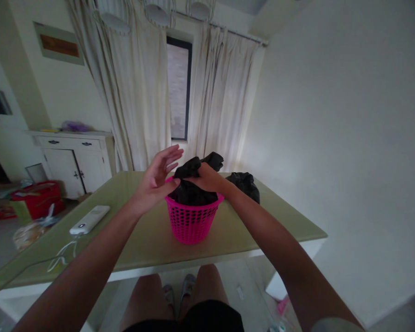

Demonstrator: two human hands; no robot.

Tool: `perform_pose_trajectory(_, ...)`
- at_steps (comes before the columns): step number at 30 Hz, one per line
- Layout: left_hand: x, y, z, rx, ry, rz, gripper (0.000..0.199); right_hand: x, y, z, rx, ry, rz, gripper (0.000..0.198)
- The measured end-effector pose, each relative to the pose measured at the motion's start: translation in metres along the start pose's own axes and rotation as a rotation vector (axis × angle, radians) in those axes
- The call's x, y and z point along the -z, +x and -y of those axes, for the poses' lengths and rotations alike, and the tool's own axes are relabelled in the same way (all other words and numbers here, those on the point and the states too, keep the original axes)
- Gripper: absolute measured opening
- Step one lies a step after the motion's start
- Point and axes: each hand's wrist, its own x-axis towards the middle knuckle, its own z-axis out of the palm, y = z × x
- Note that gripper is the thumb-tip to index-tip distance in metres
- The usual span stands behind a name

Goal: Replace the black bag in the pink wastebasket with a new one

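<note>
A pink perforated plastic basket [192, 223] stands upright on the green-topped table [138, 244]. Black plastic bag material [193, 194] fills its mouth and bunches up above the rim. My right hand [207, 177] grips a gathered part of this black plastic bag over the basket. At the basket's left side, my left hand [161, 175] is raised with its fingers apart, its thumb close to the bag; whether the thumb touches the plastic I cannot tell. A second heap of black plastic bags [245, 185] lies on the table behind my right forearm, which partly hides it.
On the table's left lies a white power strip [90, 220] with a cable [60, 258] running to the front edge. A white cabinet [72, 159] and red bags [38, 198] are beyond it at left. A white wall [332, 129] borders the right side.
</note>
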Motion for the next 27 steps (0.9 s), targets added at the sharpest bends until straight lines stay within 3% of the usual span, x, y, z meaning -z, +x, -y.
perform_pose_trajectory(3,0.002,-0.006,0.028,0.084,0.168,0.031,0.108,-0.013,0.003,-0.003,-0.051,-0.152,-0.012,0.017)
perform_pose_trajectory(7,-0.014,-0.012,0.045,0.310,-0.014,-0.035,0.078,-0.023,0.003,-0.001,0.096,-0.223,0.176,0.029)
perform_pose_trajectory(9,-0.015,-0.012,0.044,0.395,-0.193,-0.151,0.064,-0.011,-0.001,-0.013,0.126,-0.265,0.236,0.044)
perform_pose_trajectory(11,-0.007,-0.010,0.042,0.432,-0.339,-0.262,0.056,0.012,-0.008,-0.034,0.042,-0.372,0.248,0.040)
perform_pose_trajectory(13,0.004,-0.008,0.041,0.452,-0.428,-0.288,0.053,0.041,-0.015,-0.056,-0.083,-0.462,0.179,0.019)
perform_pose_trajectory(15,0.009,-0.005,0.042,0.483,-0.426,-0.257,0.053,0.067,-0.019,-0.067,-0.125,-0.428,0.041,0.015)
perform_pose_trajectory(18,0.006,-0.001,0.046,0.516,-0.202,-0.200,0.049,0.088,-0.023,-0.053,0.019,-0.292,-0.169,0.022)
perform_pose_trajectory(22,-0.004,0.006,0.051,0.450,0.186,-0.043,0.044,0.088,-0.034,-0.024,0.191,-0.110,-0.388,0.035)
perform_pose_trajectory(24,-0.005,0.008,0.053,0.432,0.257,-0.045,0.039,0.083,-0.041,-0.029,0.135,0.008,-0.403,0.067)
perform_pose_trajectory(26,-0.006,0.007,0.055,0.431,0.210,-0.129,0.042,0.074,-0.047,-0.045,-0.017,0.090,-0.310,0.107)
perform_pose_trajectory(27,-0.006,0.006,0.055,0.433,0.168,-0.170,0.045,0.068,-0.048,-0.054,-0.109,0.123,-0.242,0.118)
